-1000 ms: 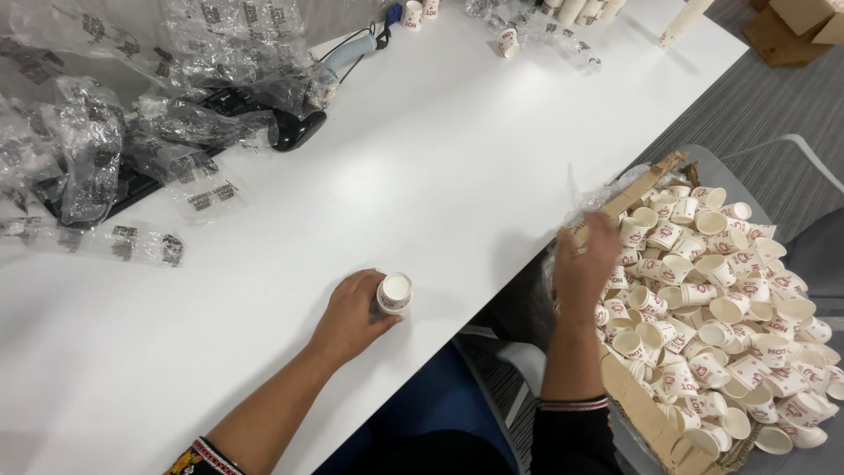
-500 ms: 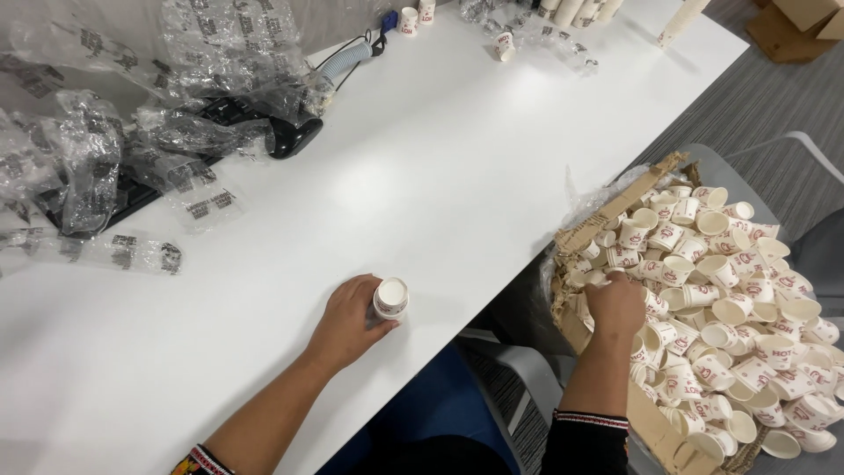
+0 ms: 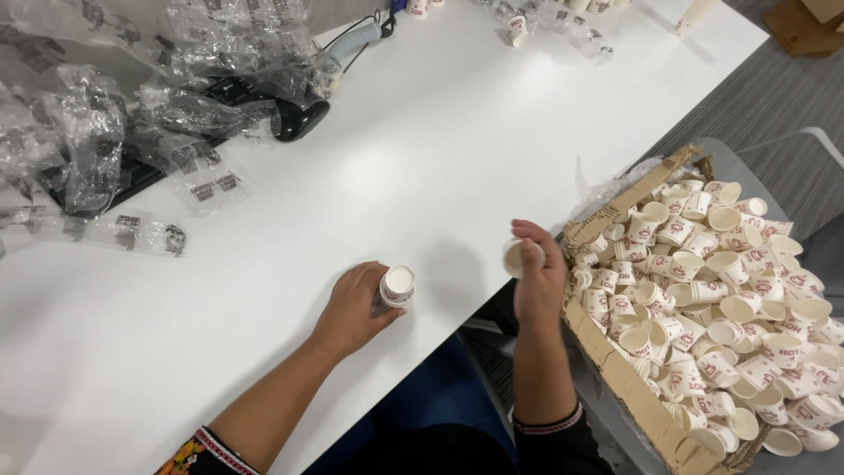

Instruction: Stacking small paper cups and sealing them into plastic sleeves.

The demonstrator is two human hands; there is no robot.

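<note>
Lifting out of the cardboard box (image 3: 615, 369), the right hand (image 3: 538, 281) now carries a single small paper cup (image 3: 515, 258) above the tabletop (image 3: 457, 149) edge; half a second ago that hand was down among the loose cups, and a second ago it was raised over the box holding what looked like clear plastic. So one more cup has been drawn from the heap and brought toward the other hand. The fingers of the right hand are curled closely round the cup, its open mouth turned sideways to the left. The left hand (image 3: 356, 308) has not moved: it rests on the tabletop, thumb and fingers closed narrowly about a short stack of cups (image 3: 397, 286) standing upright, white inside showing on top. The two hands are near each other but apart. The box, heaped with white cups printed in red, sits just beside the tabletop on the right. Crumpled clear plastic wrappers (image 3: 132, 132) lie over a black keyboard (image 3: 176, 149) at the far left.
</note>
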